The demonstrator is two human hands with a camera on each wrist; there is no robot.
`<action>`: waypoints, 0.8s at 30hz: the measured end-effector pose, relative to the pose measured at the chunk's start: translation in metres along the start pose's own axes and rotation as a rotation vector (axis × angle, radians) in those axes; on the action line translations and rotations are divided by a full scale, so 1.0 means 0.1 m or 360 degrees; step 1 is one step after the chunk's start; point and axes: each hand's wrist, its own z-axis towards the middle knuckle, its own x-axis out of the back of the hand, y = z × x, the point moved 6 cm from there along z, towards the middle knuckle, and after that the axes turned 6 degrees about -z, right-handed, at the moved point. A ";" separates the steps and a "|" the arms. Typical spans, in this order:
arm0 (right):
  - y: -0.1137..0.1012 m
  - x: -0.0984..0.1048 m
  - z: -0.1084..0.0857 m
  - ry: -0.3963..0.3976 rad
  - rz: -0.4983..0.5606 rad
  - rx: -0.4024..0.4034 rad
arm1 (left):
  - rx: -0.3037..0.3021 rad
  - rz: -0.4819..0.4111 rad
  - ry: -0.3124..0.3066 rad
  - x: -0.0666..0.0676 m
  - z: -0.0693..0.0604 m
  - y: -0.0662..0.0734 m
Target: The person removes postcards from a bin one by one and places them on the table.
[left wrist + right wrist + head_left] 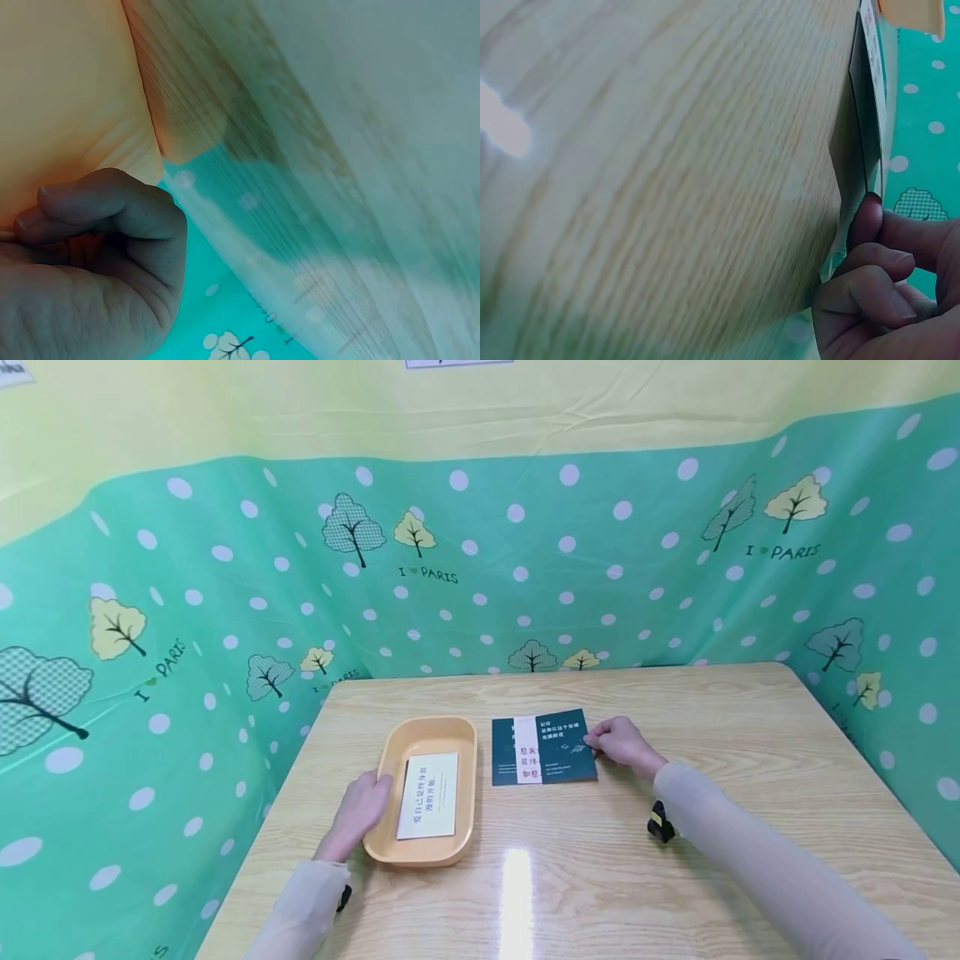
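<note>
In the head view, my left hand (363, 802) grips the left rim of a shallow orange plastic tray (467, 752). The left wrist view shows its curled fingers (97, 199) at the tray wall (67, 90). Inside the tray lies a white printed card (427, 797), with a dark edge showing beneath it. My right hand (624, 745) pinches the right edge of a dark green postcard (567, 752). Seen nearly edge-on in the right wrist view, the postcard (866, 105) is lifted off the tabletop at that side. A white strip with red characters (527, 752) crosses the dark green cards.
The pale wooden table (615, 877) carries the tray left of the cards. A green polka-dot cloth (480, 568) with printed trees hangs behind the table and along its sides. Glare (516, 902) shines on the table's front part.
</note>
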 end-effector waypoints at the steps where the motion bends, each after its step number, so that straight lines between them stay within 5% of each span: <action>1: 0.00 0.00 0.00 0.0005 -0.0006 0.0001 | -0.0001 0.0002 0.0001 0.00 0.00 0.01; 24: 0.00 0.03 -0.02 0.0115 -0.0106 0.0000 | -0.0022 0.0046 0.0019 0.01 0.00 0.02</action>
